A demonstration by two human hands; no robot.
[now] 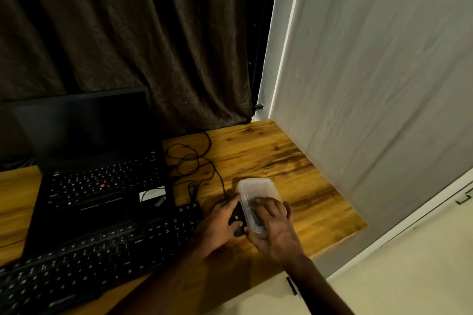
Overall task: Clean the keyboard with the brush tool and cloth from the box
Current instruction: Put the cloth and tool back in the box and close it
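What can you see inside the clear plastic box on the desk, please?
Through the wall of the clear plastic box a dark object shows, too blurred to name. The right hand covers most of the top, so the rest inside is hidden.

Dark curtain (115,33) fills the upper left, a white sheet (371,71) the right; wooden desk (268,156) below, cream floor (409,276) lower right

Black keyboard (89,258), black laptop (97,181) with red nub, translucent whitish box (256,188), streaky amber wood-grain desk (268,151)
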